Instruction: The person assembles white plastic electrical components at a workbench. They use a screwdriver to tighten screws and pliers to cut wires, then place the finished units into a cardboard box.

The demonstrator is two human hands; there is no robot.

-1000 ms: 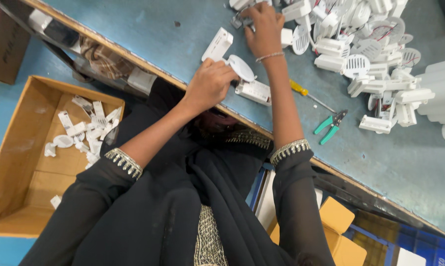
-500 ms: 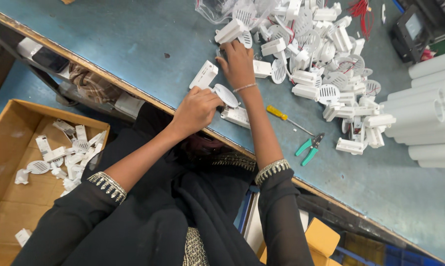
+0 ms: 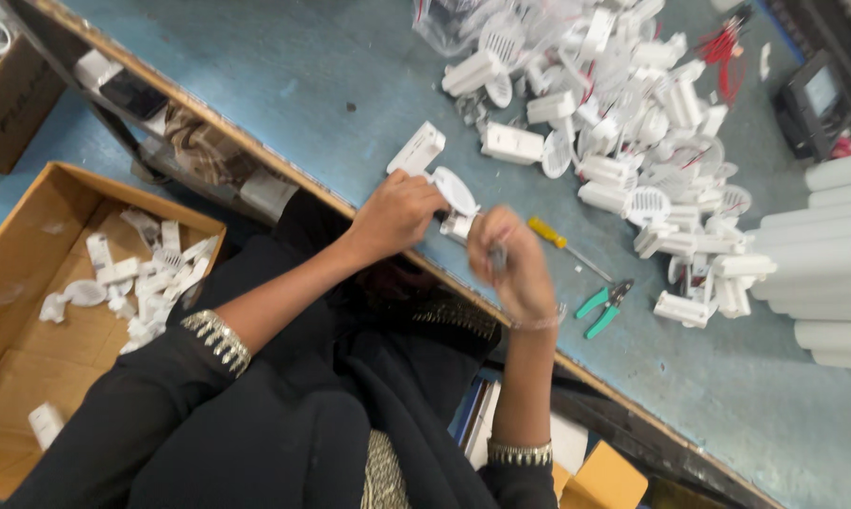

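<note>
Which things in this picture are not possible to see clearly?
- Head view: the right hand is motion-blurred, so what it holds is unclear.
- The left hand covers much of the white part in its grip.
- The white tubes are cut off by the right edge.
- The parts pile is too cluttered to separate.

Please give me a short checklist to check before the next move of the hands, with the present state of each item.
1. Left hand grips white part: ok.
2. Right hand holds a thin tool: cannot tell, blurred.
3. Screwdriver lies near on the table: ok.
4. Pliers clear of the hands: ok.
5. Parts pile within reach: ok, likely.
6. Box on the floor holds parts: ok.
</note>
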